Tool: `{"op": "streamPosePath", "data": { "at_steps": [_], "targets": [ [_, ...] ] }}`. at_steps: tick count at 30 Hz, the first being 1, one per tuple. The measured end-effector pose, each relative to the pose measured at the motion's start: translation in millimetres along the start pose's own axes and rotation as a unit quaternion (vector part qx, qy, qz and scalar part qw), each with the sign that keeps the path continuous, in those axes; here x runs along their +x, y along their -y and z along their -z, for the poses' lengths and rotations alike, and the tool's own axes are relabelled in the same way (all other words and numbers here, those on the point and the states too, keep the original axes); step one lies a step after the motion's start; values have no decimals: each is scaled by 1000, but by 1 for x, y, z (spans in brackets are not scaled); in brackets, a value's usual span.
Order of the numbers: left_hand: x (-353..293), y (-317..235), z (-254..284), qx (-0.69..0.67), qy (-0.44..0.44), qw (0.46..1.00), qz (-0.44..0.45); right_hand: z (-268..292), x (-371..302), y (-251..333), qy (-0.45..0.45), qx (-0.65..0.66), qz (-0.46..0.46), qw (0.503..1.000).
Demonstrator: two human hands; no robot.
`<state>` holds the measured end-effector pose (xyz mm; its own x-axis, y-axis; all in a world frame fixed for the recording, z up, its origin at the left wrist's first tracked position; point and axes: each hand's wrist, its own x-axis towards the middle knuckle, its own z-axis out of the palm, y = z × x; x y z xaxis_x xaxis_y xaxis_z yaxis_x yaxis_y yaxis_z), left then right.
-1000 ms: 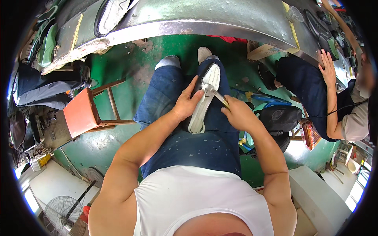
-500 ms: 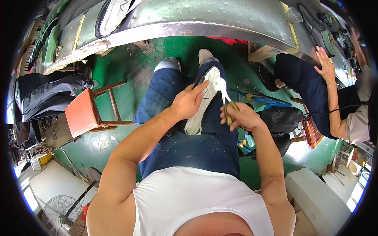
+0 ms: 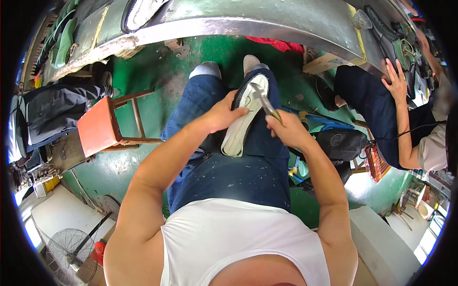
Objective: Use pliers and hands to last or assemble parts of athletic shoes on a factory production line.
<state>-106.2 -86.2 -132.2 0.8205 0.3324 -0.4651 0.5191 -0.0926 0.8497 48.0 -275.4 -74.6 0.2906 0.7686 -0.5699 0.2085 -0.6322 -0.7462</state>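
A shoe upper on a last (image 3: 236, 134), with its pale underside up and a dark stitched edge, lies lengthwise along my right thigh. My left hand (image 3: 225, 114) is wrapped round its left side, thumb across the pale underside. In my right hand (image 3: 289, 129) is a pair of metal pincers (image 3: 268, 107), gripped by the handles, to the right of the shoe. Their head reaches over the front part of the underside; whether the jaws pinch any material I cannot make out.
Ahead stands a metal-topped bench (image 3: 214, 27) with another shoe (image 3: 143, 13) on it. A co-worker's hand (image 3: 396, 83) rests at its right end. An orange-seated stool (image 3: 98, 126) is at my left, a black bag (image 3: 338, 144) at my right, a fan (image 3: 71, 248) behind left.
The pincers' head has moved left from beside the shoe onto its front underside, my right hand following. My left hand has shifted from a flat, pointing pose to a grip round the shoe's side.
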Motion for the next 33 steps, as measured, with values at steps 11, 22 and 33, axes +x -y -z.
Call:
{"op": "streamPosePath", "data": {
  "at_steps": [11, 22, 33],
  "targets": [
    [15, -7, 12, -137, 168, 960, 176, -30, -46, 10, 15, -344, 166, 924],
    [6, 8, 12, -156, 114, 978, 74, -59, -46, -29, -76, -232, 200, 949],
    [-58, 37, -27, -231, 126, 964, 39, -13, -63, -16, 180, -44, -85, 979]
  ]
}}
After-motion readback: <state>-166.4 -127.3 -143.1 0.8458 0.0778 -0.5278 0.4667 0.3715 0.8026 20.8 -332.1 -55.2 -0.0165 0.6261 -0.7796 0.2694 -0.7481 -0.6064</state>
